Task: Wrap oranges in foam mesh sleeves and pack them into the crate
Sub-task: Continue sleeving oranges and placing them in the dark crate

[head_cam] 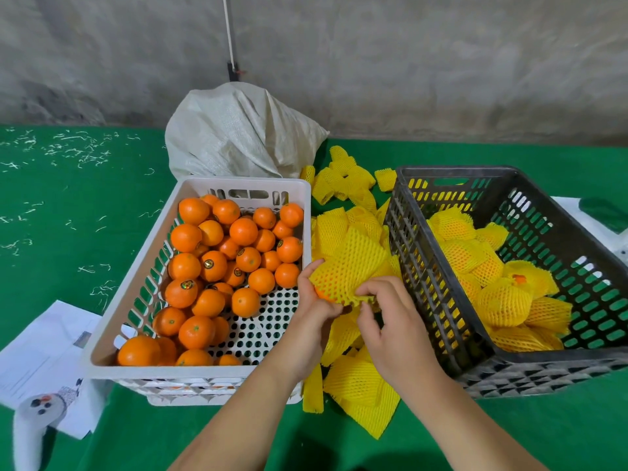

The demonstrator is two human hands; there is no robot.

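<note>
My left hand grips an orange that sits mostly inside a yellow foam mesh sleeve, between the two crates. My right hand pinches the sleeve's lower edge beside the orange. A white crate on the left holds several bare oranges. The black crate on the right holds several wrapped oranges. Loose yellow sleeves lie piled on the green table between the crates.
A white woven sack stands behind the white crate. Papers and a white controller-like object lie at the front left. White shreds are scattered over the green table at the far left. A grey wall rises behind.
</note>
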